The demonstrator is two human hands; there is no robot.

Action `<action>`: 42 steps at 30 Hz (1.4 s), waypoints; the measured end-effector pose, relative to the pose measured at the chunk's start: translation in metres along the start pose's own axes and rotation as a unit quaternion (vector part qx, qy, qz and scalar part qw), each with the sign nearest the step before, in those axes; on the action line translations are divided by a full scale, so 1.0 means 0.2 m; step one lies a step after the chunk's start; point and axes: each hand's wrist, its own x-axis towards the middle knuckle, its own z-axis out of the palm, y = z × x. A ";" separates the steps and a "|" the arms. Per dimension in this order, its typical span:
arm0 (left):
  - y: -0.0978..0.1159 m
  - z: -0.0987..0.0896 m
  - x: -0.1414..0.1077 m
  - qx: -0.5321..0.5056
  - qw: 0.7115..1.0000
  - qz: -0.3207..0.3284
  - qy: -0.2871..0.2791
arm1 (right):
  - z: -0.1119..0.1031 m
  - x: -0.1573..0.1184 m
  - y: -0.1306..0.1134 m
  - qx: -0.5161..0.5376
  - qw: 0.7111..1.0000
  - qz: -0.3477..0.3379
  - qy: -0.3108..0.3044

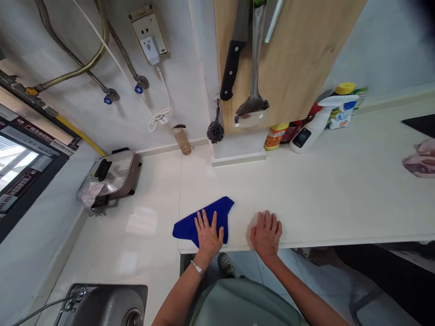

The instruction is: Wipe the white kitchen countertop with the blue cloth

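Note:
My left hand (208, 237) lies flat with spread fingers on a blue cloth (222, 210). The cloth is spread unevenly on the white countertop (322, 199), close to its front edge. To the right, my right hand (267, 233) rests on the bare counter with nothing visible in it. Its fingers are slightly bent and a little apart, pointing toward the wall. A gap of counter separates it from the cloth.
A sink (112, 305) is at lower left, with an electric pan (118, 172) beyond it. Against the wall stand a brown bottle (182, 140), a white spray bottle (311, 129) and other containers. A knife (233, 63), ladle (254, 68) and scrubber (215, 131) hang above.

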 end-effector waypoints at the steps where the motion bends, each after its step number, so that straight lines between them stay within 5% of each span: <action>1: 0.03 0.00 -0.01 -0.009 1.000 0.023 -0.009 | 0.00 0.00 0.00 0.002 1.000 0.000 -0.002; 6: 0.10 -0.05 -0.06 -0.041 0.994 0.094 -0.049 | -0.02 0.00 0.03 0.035 0.999 -0.014 -0.002; 11: 0.04 -0.08 -0.12 -0.047 0.989 0.114 -0.077 | 0.02 -0.03 0.07 0.069 0.997 -0.023 0.042; 16: -0.13 -0.15 -0.14 -0.040 0.989 0.100 -0.099 | 0.05 -0.04 0.08 0.083 0.994 -0.042 0.062; 22: -0.48 -0.29 -0.25 0.020 0.996 -0.043 -0.075 | 0.04 -0.05 0.09 0.084 0.994 -0.052 0.053; 27: -0.64 -0.35 -0.52 0.057 0.983 -0.167 -0.048 | 0.02 -0.05 0.08 0.082 0.994 -0.046 0.051; 33: -0.50 -0.37 -0.91 0.089 0.965 -0.247 -0.019 | 0.02 -0.04 0.09 0.079 0.994 -0.052 0.049; 42: -0.38 -0.38 -1.72 0.145 0.967 -0.210 -0.011 | 0.02 -0.05 0.10 0.094 0.992 -0.056 0.055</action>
